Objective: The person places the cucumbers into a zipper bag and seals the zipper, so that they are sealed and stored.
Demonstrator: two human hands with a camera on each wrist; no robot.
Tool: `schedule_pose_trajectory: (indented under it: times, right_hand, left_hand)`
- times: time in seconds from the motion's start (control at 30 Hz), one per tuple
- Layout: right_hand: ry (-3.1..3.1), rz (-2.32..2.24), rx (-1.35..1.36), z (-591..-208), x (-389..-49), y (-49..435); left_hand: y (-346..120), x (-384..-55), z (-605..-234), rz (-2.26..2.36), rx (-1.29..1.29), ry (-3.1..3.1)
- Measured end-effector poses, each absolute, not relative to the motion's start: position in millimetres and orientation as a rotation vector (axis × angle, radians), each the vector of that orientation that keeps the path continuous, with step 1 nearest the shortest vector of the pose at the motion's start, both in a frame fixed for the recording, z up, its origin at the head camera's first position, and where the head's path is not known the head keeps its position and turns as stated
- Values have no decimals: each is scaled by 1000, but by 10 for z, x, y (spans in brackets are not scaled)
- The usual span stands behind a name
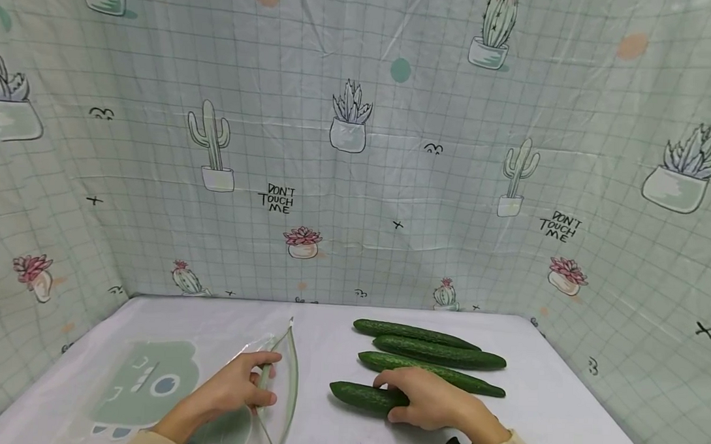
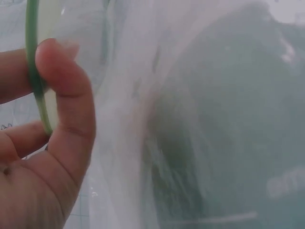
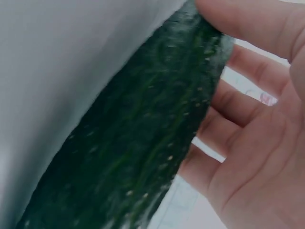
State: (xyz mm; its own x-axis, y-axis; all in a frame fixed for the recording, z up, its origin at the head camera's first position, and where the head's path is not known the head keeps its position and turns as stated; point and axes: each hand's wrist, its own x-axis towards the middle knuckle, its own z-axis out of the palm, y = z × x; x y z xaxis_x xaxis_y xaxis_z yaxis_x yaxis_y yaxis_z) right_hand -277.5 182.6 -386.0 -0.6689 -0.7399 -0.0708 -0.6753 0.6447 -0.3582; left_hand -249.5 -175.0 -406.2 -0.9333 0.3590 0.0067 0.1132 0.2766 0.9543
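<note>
My left hand point(image 1: 232, 384) pinches one green-edged lip of a clear plastic zip bag point(image 1: 294, 376), whose mouth gapes toward the right. The left wrist view shows the thumb point(image 2: 74, 114) bent against the green zip strip point(image 2: 32, 62), with the fingers behind it. A dark green, bumpy cucumber point(image 1: 364, 397) lies under my right hand point(image 1: 428, 398), gripped toward its right end. In the right wrist view the thumb is on one side of the cucumber point(image 3: 138, 124) and the fingers are on the other; its right end is hidden by the hand in the head view.
Behind my right hand lie three more cucumbers, a far one point(image 1: 416, 332), a middle one point(image 1: 439, 353) and a near one point(image 1: 432, 372). The bag's body, with a green cartoon print point(image 1: 144, 384), spreads over the left of the white table point(image 1: 322, 338). A cactus-patterned sheet point(image 1: 354, 248) hangs behind.
</note>
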Motion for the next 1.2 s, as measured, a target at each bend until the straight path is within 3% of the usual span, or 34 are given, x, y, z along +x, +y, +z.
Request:
schedule_pose_trajectory:
  times: [0.6, 1.2]
  right_hand:
    - [2503, -339, -1544, -3838, -2569, 1059]
    - [2448, -339, -1494, -3898, -2594, 735]
  left_hand:
    - [-1688, -2472, -4038, 1715, 401, 2415]
    - [-1656, -2466, -3951, 1778, 322, 2448]
